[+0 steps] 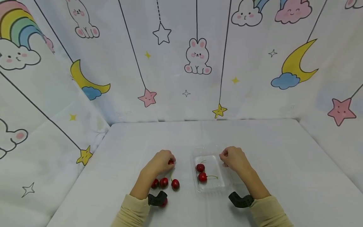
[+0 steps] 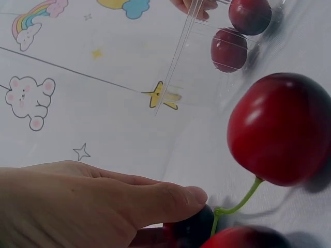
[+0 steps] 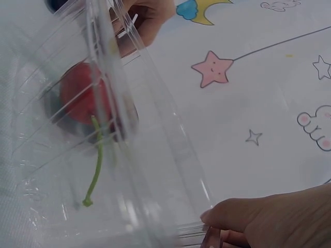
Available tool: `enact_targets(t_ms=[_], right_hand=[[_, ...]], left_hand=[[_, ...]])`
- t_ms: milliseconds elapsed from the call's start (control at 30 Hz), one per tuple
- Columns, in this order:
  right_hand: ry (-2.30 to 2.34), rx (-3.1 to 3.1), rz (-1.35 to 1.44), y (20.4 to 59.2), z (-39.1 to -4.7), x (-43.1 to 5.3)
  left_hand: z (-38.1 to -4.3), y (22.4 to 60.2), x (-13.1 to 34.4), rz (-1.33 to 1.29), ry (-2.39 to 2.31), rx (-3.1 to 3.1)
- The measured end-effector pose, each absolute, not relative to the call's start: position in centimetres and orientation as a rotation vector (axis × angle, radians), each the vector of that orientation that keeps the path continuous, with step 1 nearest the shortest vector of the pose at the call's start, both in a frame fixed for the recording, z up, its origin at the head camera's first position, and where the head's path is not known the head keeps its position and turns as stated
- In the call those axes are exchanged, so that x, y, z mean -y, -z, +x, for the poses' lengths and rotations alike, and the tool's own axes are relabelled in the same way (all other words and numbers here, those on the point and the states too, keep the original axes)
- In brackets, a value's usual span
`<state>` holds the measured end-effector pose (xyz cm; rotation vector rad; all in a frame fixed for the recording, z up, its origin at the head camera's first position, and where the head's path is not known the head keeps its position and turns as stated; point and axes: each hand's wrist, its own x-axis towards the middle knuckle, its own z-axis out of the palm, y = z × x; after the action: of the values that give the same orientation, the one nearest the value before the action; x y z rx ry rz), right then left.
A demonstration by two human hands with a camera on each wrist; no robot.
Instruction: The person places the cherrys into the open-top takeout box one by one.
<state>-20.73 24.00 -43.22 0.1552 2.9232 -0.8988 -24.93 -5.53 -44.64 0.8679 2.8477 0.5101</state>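
Note:
My left hand point(image 1: 162, 161) pinches a dark red cherry point(image 1: 171, 162) between thumb and fingers, above the table; in the left wrist view the thumb partly covers this cherry point(image 2: 192, 227). My right hand point(image 1: 234, 157) grips the right rim of a clear plastic box point(image 1: 208, 190), thumb on the edge in the right wrist view. Inside the box lie two cherries, an upper one point(image 1: 200, 167) and a lower one point(image 1: 202, 177) whose green stem points right. Nearest my left hand on the table is a stemmed cherry point(image 1: 175, 184), large in the left wrist view.
Several more cherries point(image 1: 164, 183) lie on the white table point(image 1: 136, 138) below my left hand, one point(image 1: 163, 202) half hidden behind the black wrist camera point(image 1: 157, 198). A white cloth wall point(image 1: 175, 69) with cartoon prints stands behind the table and along its sides.

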Motion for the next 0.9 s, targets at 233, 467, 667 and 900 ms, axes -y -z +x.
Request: enact_targets(t_ms=[233,467,667,900], right_hand=[[0.896,-2.921,0.149,43.2,-20.8,-24.1],[0.882,-2.922,0.147,43.2,-20.8,-24.2],[0.891,-2.909,0.164,43.2,-20.8,-24.2],[0.904,-2.898,0.17,42.9,-20.5,-23.9]], left_hand=[[-24.5,44.5,5.6,0.857,-0.487,-2.813],[-24.6,44.6,5.7,0.891,-0.479,-2.831],[-24.4,44.1,5.2,0.96,-0.518,-2.851],[-24.1,42.9,3.8,1.036,-0.582,-2.893]])
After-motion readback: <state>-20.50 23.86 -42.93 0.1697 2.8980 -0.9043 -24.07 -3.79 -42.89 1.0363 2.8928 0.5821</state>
